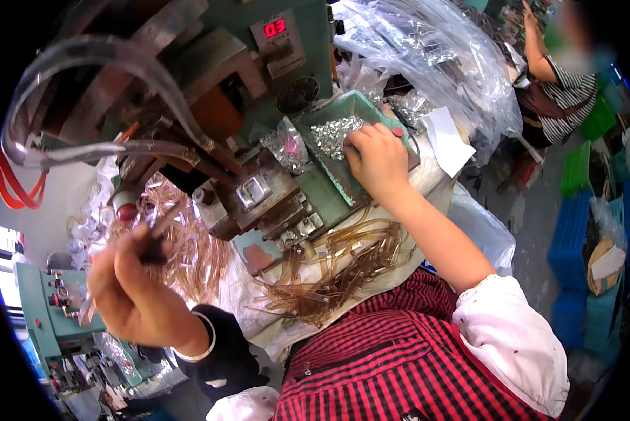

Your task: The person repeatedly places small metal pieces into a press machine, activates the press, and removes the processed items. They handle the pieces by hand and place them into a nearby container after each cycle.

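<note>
My right hand [379, 163] is over the near right part of a green tray [339, 184], its fingers drawn together beside a heap of small shiny metal pieces [337, 135]. Whatever its fingertips hold, if anything, is hidden. To the left, my left hand [134, 291] is raised with curled fingers next to the machine. A dark, blurred thing shows at its fingertips, with a thin strip above it; its kind is unclear. Between the hands stands a metal fixture block [255, 193] of the press. Brownish translucent strips [336, 277] lie in front of it.
The green press [308, 42] with a red digital display rises behind the fixture. A clear hose [111, 45] loops at upper left. More brownish strips [189, 224] are piled left of the fixture. Plastic bags [427, 56] lie behind the tray. Another person's arm [536, 45] shows at far right.
</note>
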